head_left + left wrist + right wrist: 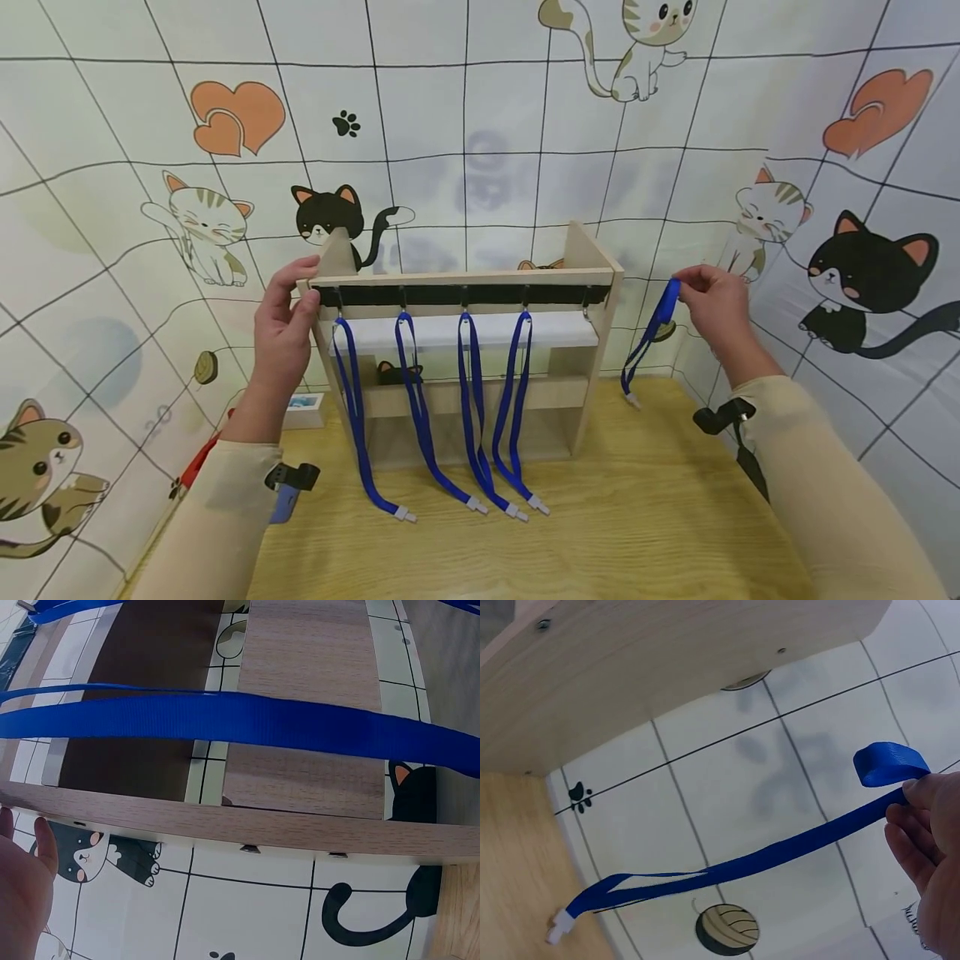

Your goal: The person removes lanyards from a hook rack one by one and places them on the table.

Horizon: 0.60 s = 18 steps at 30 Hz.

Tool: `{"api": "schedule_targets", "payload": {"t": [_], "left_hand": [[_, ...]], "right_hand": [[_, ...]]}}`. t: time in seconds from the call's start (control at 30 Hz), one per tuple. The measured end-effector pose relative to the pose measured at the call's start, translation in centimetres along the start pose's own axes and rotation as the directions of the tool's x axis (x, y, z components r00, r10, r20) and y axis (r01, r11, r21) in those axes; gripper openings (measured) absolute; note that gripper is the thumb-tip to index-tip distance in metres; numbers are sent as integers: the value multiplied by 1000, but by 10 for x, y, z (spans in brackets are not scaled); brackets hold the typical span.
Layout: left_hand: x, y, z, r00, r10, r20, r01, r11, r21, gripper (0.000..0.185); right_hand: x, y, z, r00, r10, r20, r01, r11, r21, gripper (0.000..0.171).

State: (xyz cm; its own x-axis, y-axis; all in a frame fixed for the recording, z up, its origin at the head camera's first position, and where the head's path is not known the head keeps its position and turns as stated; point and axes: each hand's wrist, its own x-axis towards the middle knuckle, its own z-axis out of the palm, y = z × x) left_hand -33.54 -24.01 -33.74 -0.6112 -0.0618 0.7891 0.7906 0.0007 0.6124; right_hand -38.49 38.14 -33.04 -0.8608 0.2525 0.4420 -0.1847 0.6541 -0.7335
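A wooden rack [465, 275] stands on the table with a black hook strip along its top rail. Several blue lanyards [420, 400] hang from the hooks, their clips resting on the tabletop. The rightmost hook [586, 315] is bare. My left hand [309, 285] grips the rack's top left corner; in the left wrist view the palm [22, 885] lies beside a rack board [262, 825], with a lanyard strap [247, 720] crossing in front. My right hand [681, 287] pinches the looped end of another blue lanyard [648, 333] to the right of the rack; this lanyard [780, 851] dangles from the fingers [919, 825].
The light wooden table [637, 517] stretches in front of the rack. A small white box [303, 408] and a red object [198, 458] lie at the left behind my arm. A cat-print backdrop [480, 125] closes in the back and both sides.
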Motion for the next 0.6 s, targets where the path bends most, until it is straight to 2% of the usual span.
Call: {"api": "schedule_targets", "payload": {"t": [0.3,0.6], "left_hand": [[1,2,-1,1000,-3,-7,3,1000,-13,31],[1,1,-1,1000,-12,-5,12,1000,-25,29]], "right_hand": [[-16,24,15,1000,-14,18,16,996,-83,25],[-35,63,34,995,-5,96,16,994,-110,23]]}}
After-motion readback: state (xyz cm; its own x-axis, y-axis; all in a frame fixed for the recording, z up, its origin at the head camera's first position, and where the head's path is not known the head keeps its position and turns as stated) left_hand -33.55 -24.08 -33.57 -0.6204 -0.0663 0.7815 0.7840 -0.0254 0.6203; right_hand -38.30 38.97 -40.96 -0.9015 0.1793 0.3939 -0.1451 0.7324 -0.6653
